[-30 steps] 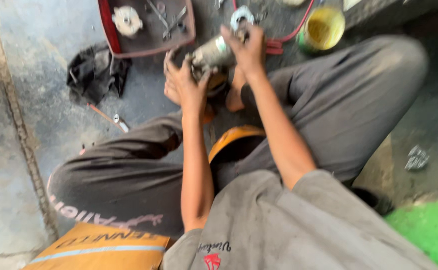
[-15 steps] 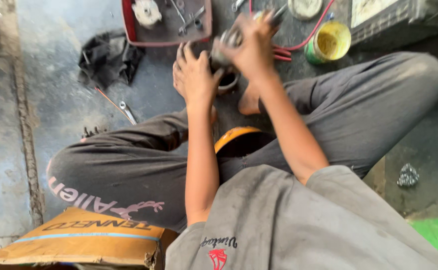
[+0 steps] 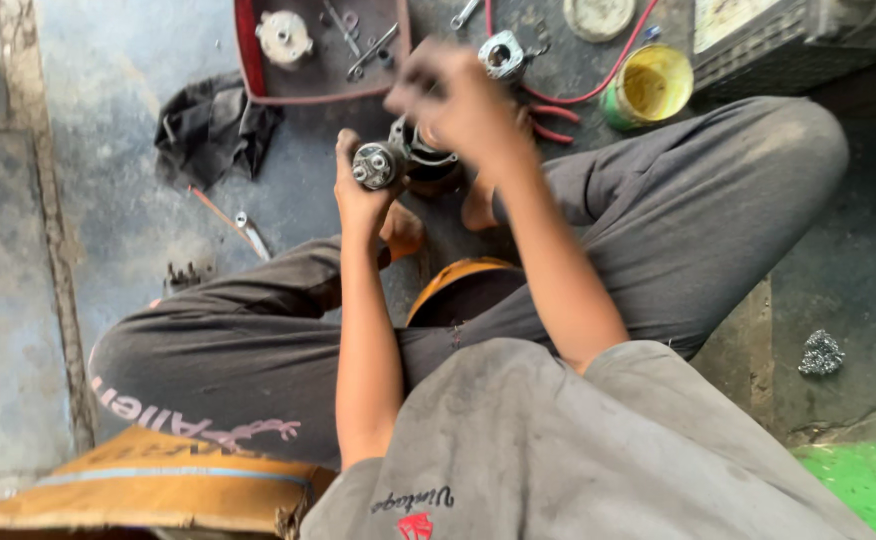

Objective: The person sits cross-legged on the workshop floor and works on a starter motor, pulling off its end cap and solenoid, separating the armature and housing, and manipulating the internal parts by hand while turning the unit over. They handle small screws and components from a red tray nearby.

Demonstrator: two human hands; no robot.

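Metal motor part (image 3: 390,160), cylindrical with a round grey end showing small terminals, sits above the person's lap, just over the crossed feet on the concrete floor (image 3: 138,250). The left hand (image 3: 358,195) grips it from below, fingers wrapped tight round the body. The right hand (image 3: 458,105) is on its far end, blurred; the fingers look curled over the part, though how tightly I cannot tell.

Just beyond the hands lies a red tray (image 3: 248,60) holding a pale round casting (image 3: 284,36) and a few loose tools (image 3: 368,45). To the right of the tray a small shiny metal housing (image 3: 503,52) rests on the floor, with a red cable (image 3: 558,100) looping past it. A yellow-lined tin (image 3: 653,85) stands near the person's right knee, and a round lid (image 3: 598,15) lies above it. A ribbed dark box (image 3: 788,40) fills the top right corner.

To the left, a crumpled black rag (image 3: 208,130) lies beside the tray, a small spanner (image 3: 250,232) below it. A cardboard box (image 3: 148,485) crowds the left thigh at the bottom edge.

The grey trouser legs (image 3: 678,200) hem in both sides; open floor lies mostly at the left, past the rag. A crumpled silvery scrap (image 3: 820,352) lies at right, well apart from the work.
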